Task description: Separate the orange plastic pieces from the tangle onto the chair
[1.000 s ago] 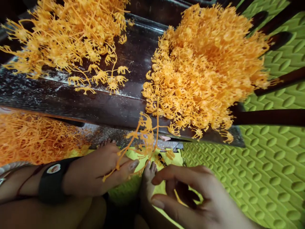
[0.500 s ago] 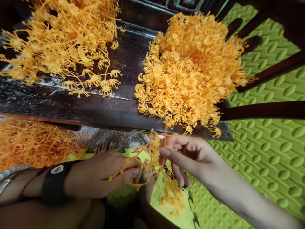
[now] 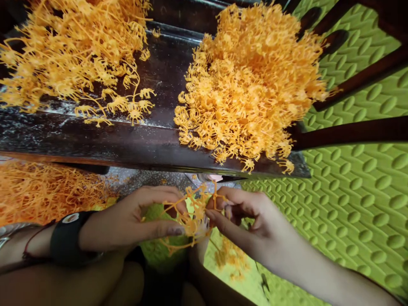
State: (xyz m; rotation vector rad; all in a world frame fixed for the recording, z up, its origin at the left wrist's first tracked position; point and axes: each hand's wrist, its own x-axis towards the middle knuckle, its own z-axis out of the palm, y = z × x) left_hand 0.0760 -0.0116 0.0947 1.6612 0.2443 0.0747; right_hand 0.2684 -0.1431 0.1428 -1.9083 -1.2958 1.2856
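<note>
Between my two hands, over the gap in front of a dark wooden bench (image 3: 137, 146), is an orange plastic flower sprig (image 3: 193, 219) with thin branches and spidery heads. My left hand (image 3: 130, 219) pinches its left side between thumb and fingers. At its right side, the thumb and fingertips of my right hand (image 3: 255, 219) grip one of the thin stems. On the bench, a large heap of loose orange flower heads (image 3: 251, 93) lies to the right. A heap of branched orange sprigs (image 3: 86, 55), with heads on their stems, lies to the left.
A pile of bare orange stems (image 3: 44, 191) lies on the floor at the left. A few orange pieces (image 3: 231, 261) are on the green textured mat (image 3: 363, 221) below my right hand. Dark wooden slats (image 3: 350, 131) extend from the bench's right end.
My left hand has turned, with its thumb and fingers now showing around the sprig. My right hand has shifted slightly down and right. The view has tilted a little.
</note>
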